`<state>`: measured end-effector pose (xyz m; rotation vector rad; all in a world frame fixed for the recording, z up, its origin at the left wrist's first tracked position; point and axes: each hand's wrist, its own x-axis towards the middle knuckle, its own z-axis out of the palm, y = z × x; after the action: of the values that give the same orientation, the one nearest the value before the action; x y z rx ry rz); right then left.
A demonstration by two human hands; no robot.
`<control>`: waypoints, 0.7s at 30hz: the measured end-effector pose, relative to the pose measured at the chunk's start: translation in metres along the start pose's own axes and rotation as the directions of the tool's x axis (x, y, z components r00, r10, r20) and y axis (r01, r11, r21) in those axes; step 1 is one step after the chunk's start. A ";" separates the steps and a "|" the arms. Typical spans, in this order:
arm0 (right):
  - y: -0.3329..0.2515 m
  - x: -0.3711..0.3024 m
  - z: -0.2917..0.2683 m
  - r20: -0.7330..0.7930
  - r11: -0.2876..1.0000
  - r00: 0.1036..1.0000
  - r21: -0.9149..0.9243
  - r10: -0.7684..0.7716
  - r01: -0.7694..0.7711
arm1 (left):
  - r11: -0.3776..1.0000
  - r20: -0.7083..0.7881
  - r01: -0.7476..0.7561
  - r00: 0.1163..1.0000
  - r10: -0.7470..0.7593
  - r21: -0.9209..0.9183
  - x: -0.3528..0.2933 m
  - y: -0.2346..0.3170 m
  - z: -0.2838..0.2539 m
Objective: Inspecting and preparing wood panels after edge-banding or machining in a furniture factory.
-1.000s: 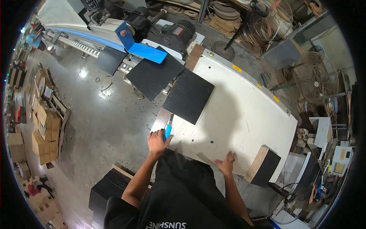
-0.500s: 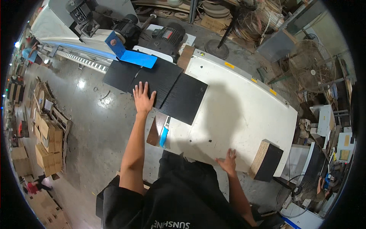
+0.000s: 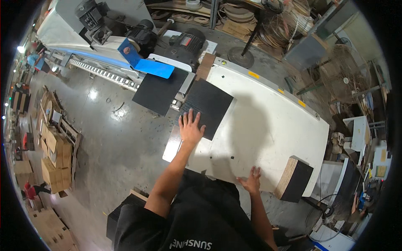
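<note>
My left hand (image 3: 191,129) lies flat with fingers spread on the near edge of a black wood-grain panel (image 3: 211,106). That panel rests at the left end of a white machine table (image 3: 284,134). Farther left, a second black panel (image 3: 161,93) sits partly beneath a bent blue metal plate (image 3: 154,68), apart from the first. My right hand (image 3: 251,180) is open at the table's near edge, holding nothing. To its right stands a stack of black-faced boards (image 3: 296,180) with light brown edges.
A long machine with a toothed track (image 3: 100,74) runs off to the left, with dark motors (image 3: 186,44) behind. Cartons (image 3: 56,161) stand on the floor at left. Caged fans (image 3: 345,75) stand at right. Two people are far off on the left.
My left hand has moved right and nearer me, onto another panel. The panels ahead have shifted left, and a gap now shows metal parts. The blue-handled tool is no longer visible.
</note>
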<state>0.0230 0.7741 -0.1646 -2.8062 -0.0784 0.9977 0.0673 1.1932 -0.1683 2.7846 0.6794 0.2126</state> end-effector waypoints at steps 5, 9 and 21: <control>0.017 0.007 0.013 -0.063 1.000 0.998 -0.008 -0.022 0.022 | 0.852 -0.268 0.226 0.884 -0.383 -0.472 -0.007 -0.018 -0.019; 0.019 0.016 0.024 -0.126 0.992 0.985 -0.061 -0.118 0.111 | 0.371 -0.181 0.404 0.435 -0.882 -0.836 -0.004 -0.117 0.005; 0.026 0.010 0.021 -0.109 0.996 0.990 -0.043 -0.085 0.081 | -0.302 0.545 0.454 0.709 -0.447 -0.838 0.029 -0.119 -0.035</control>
<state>0.0176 0.7523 -0.1913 -2.8609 -0.2006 0.8291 0.0346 1.3168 -0.1676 0.8248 0.9735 0.3375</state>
